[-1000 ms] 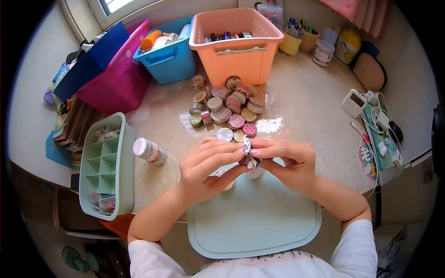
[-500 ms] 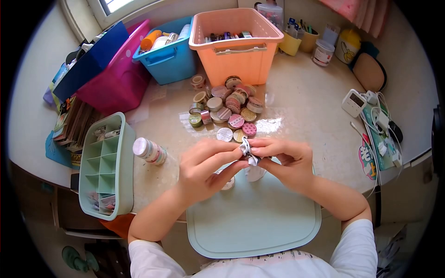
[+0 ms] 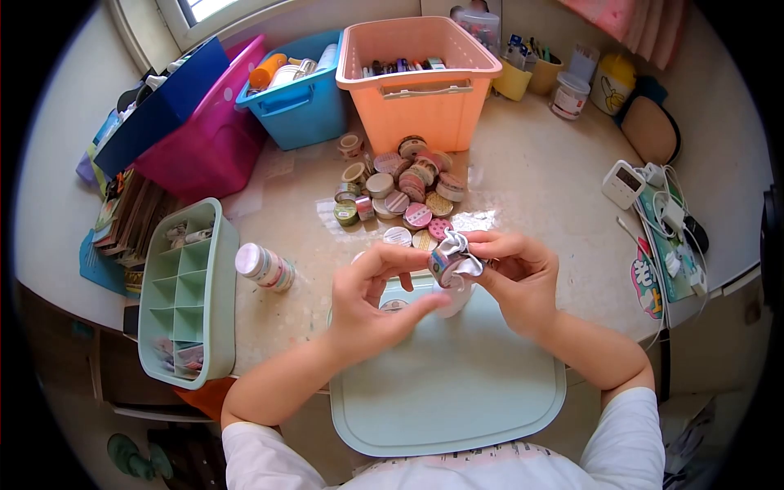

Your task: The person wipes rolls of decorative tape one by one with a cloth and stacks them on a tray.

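Note:
My right hand (image 3: 518, 278) pinches a small roll of patterned tape (image 3: 443, 266) along with a crumpled white strip (image 3: 465, 255) bunched against it. At the roll's left side is my left hand (image 3: 371, 298), its index fingertip at the rim and its thumb spread away below. Under the hands, a pale, whitish round object (image 3: 453, 300) stands on a light green lid (image 3: 449, 392); its kind is unclear. Another roll (image 3: 395, 306) is partly hidden behind my left hand. Just beyond lies a pile of decorative tape rolls (image 3: 412, 184).
An orange bin (image 3: 416, 106), a blue bin (image 3: 306, 114) and a magenta bin (image 3: 204, 151) line the back. Left are a green divided organizer (image 3: 220, 302) and a lidded jar (image 3: 265, 268). White cables (image 3: 674, 208) and a small white clock (image 3: 623, 183) lie right.
My left thumb and fingers have come apart from the bunched white strip. The tape roll now shows, held in my right hand slightly further right.

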`<state>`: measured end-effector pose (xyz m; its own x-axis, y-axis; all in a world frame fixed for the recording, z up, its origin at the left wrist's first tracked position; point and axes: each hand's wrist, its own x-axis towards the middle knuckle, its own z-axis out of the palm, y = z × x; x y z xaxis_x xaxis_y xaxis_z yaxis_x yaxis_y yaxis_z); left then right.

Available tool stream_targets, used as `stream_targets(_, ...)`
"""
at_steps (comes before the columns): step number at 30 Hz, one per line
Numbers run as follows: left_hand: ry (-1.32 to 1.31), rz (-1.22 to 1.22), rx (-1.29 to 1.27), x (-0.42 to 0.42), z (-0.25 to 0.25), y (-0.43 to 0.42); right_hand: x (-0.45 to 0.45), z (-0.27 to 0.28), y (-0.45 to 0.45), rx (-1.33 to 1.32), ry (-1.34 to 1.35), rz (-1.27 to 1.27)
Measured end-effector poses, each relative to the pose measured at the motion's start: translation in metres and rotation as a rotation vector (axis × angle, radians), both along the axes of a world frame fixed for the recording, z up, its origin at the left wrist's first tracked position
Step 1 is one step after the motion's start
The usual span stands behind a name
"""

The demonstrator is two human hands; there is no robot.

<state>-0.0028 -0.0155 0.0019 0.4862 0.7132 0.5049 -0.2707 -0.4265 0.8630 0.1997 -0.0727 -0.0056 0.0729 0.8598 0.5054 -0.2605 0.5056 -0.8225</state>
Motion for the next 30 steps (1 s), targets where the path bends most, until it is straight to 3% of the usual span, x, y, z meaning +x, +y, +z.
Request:
stream_targets(5, 0.051, 0.088, 0.152, -0.003, 0.001, 0.004, 0.002, 0.007, 0.0, 0.153, -0.207, -0.005)
stream_targets(7, 0.186, 0.196, 0.46, -0.005, 0.009, 0.006, 0.005, 0.006, 0.002, 0.21, -0.324, -0.038)
stream_targets(8, 0.188, 0.193, 0.46, -0.004, 0.01, 0.005, 0.006, 0.005, 0.002, 0.27, -0.442, -0.073)
stream_targets(10, 0.273, 0.273, 0.516, -0.002, 0.011, 0.001, -0.001, 0.005, -0.003, 0.195, -0.337, -0.053)
stream_targets(11, 0.272, 0.271, 0.518, 0.002, 0.013, -0.002, -0.002, 0.005, -0.003, 0.098, -0.2, -0.014)
stream_targets(13, 0.051, 0.156, 0.068, 0.008, 0.016, -0.006, -0.002, 0.004, -0.004, -0.035, -0.006, 0.019)
stream_targets(17, 0.075, -0.013, -0.094, 0.001, -0.003, 0.008, 0.0, -0.001, 0.001, -0.042, 0.03, 0.008)
stream_targets(21, 0.108, 0.038, 0.02, -0.001, 0.001, 0.01, 0.004, 0.001, 0.003, -0.002, -0.052, 0.041)
stream_targets(23, 0.189, 0.128, 0.292, -0.004, 0.004, 0.013, 0.004, 0.006, 0.003, 0.125, -0.235, 0.021)
stream_targets(26, 0.298, 0.187, 0.503, -0.01, 0.008, 0.015, 0.004, 0.009, 0.0, 0.074, -0.329, 0.015)
stream_targets(28, 0.304, 0.178, 0.514, -0.007, 0.011, 0.012, 0.001, 0.009, -0.001, 0.028, -0.201, 0.039)
stream_targets(30, 0.084, 0.156, 0.244, 0.005, 0.014, 0.003, -0.001, 0.009, -0.002, -0.015, -0.076, 0.065)
